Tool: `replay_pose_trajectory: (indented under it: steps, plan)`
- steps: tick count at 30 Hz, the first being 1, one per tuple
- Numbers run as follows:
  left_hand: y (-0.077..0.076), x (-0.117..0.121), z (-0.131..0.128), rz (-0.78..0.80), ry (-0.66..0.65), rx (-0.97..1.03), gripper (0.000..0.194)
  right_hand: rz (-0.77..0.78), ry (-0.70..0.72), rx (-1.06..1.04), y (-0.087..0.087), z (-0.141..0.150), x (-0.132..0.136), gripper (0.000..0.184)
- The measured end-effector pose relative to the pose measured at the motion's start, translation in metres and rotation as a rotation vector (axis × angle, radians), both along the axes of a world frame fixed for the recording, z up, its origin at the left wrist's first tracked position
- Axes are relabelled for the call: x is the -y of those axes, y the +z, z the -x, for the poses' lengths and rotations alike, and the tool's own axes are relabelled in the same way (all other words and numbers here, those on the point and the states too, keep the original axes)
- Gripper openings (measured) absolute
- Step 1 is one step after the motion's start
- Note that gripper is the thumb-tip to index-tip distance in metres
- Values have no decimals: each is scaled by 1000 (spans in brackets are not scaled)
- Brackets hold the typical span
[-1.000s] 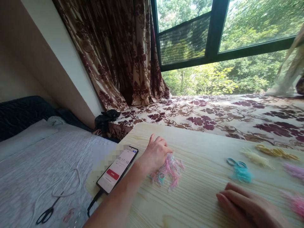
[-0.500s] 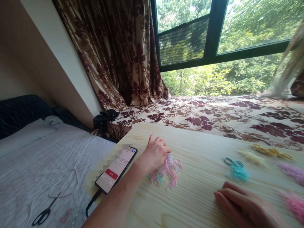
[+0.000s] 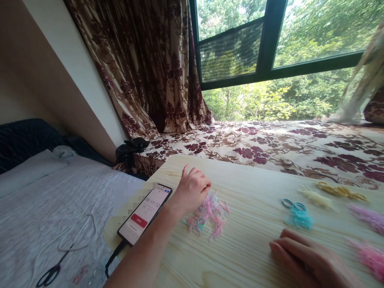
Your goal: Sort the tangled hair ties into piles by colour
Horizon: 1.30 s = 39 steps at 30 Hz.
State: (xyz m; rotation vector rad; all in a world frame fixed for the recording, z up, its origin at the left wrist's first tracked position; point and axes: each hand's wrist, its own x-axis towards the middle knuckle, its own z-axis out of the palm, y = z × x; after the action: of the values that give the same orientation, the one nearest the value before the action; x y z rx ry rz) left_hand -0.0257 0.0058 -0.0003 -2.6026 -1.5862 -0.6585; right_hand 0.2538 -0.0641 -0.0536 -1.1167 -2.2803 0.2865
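Observation:
My left hand (image 3: 192,190) is at the upper left edge of a mixed pile of thin pink, lilac and teal elastic bands (image 3: 214,216) on the wooden table. Its fingers curl down together, and their tips and anything between them are hidden. My right hand (image 3: 312,256) rests at the lower right with its fingers pressed together; nothing shows in it. Just beyond it lies a cluster of teal bands (image 3: 301,218) with larger rings. Farther right are sorted heaps: cream bands (image 3: 318,199), yellow bands (image 3: 342,191), lilac bands (image 3: 367,217) and pink bands (image 3: 369,256).
A phone (image 3: 144,214) showing a timer lies left of my left forearm, with a black cable (image 3: 115,256) plugged in. The table (image 3: 240,248) borders a bed (image 3: 60,200) holding scissors (image 3: 49,275) and a white cord (image 3: 94,228). Beyond is a floral-covered ledge (image 3: 255,140).
My left hand has shifted slightly left and up, uncovering a little more of the mixed pile. My right hand keeps its place. The whole view has drifted slightly.

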Motion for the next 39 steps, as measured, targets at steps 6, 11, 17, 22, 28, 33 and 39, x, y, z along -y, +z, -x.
replay_pose_trajectory:
  steps: [6,11,17,22,28,33,39]
  plan:
    - [2,3,-10,-5,-99,247,12,-4,0,9,1,2,0,37]
    - [-4,15,-33,48,-189,453,11,52,-40,26,8,5,6,38]
    - [-15,36,-62,74,-320,541,10,169,-116,-132,19,11,11,31]
    - [-17,47,-72,47,-368,546,10,215,-141,-328,21,15,13,17]
    - [-17,50,-75,-18,-368,573,10,186,-133,-407,20,18,13,12]
    - [-19,51,-75,-10,-387,563,9,219,-156,-420,22,20,12,17]
    - [-20,51,-75,-16,-376,548,10,134,-194,-443,25,15,8,21]
